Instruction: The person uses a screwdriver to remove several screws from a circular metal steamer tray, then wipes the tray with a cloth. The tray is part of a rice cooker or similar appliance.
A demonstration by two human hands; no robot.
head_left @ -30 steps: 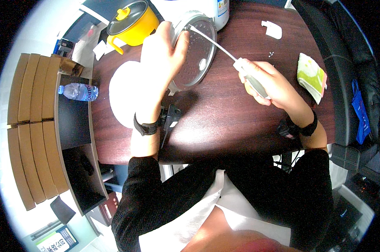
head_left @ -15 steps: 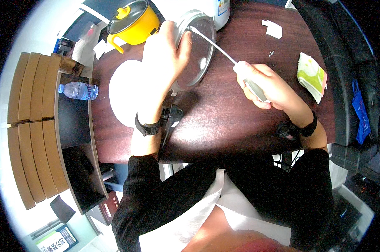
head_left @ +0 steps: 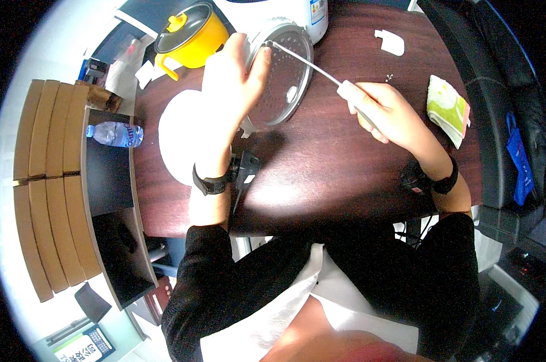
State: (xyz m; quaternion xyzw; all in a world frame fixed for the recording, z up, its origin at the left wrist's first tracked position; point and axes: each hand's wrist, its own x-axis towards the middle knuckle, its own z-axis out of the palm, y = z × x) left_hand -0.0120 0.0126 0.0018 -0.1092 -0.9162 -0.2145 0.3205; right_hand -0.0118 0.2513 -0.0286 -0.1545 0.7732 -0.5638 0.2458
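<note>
Hands (head_left: 231, 81) occupied, left holding round lid (head_left: 288, 72), right (head_left: 386, 113) holding screwdriver (head_left: 347, 91), blue-edged label (head_left: 317, 12) on white appliance (head_left: 273, 11), lettering (head_left: 132, 135) on bottle (head_left: 109, 133)

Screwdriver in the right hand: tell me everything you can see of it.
The screwdriver has a long, slim, metal-looking shaft and a thick, pale grey, plastic-looking handle, mostly wrapped by the right hand. It slants above the brown table, pointing toward the picture's upper left, its far end at the rim of the round lid-like piece beside the left thumb. The tip's shape cannot be made out.

Glossy reddish-brown table (head_left: 345, 175), black sofa (head_left: 493, 108) right, dark shelving (head_left: 109, 175) left
</note>
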